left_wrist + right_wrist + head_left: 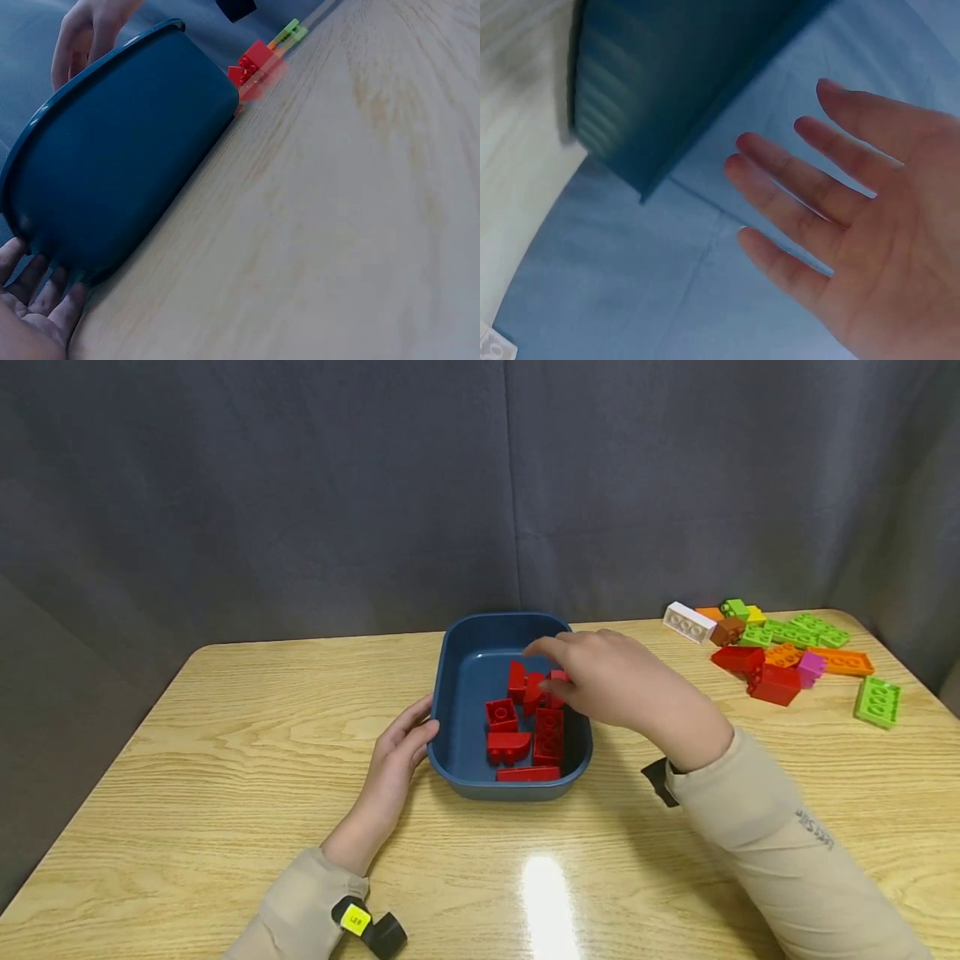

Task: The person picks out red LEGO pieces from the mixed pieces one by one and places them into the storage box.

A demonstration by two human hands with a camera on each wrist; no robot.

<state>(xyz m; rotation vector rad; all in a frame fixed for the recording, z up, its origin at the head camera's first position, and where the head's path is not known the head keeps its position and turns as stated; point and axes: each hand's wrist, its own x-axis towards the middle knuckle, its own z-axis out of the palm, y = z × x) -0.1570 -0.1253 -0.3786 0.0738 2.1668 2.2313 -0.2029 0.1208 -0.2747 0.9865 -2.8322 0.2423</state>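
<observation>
A blue bin (457, 710) stands on the table with several red toy bricks (549, 735) in it. My left hand (397, 750) rests against the bin's left wall, its fingers (56, 289) extended along the outside and the thumb near the rim. Over the bin's right side hovers my right hand (607, 677), partly covering the bricks below. In the right wrist view its fingers (802, 236) are spread and relaxed, with nothing between them, beside the bin's wall (652, 90).
At the table's back right lies a loose group of bricks: a white brick (688, 622), red bricks (775, 683), an orange plate (843, 662), a pink brick (811, 669) and a green brick (877, 702) among them. A dark curtain (337, 502) hangs behind the wooden table (247, 760).
</observation>
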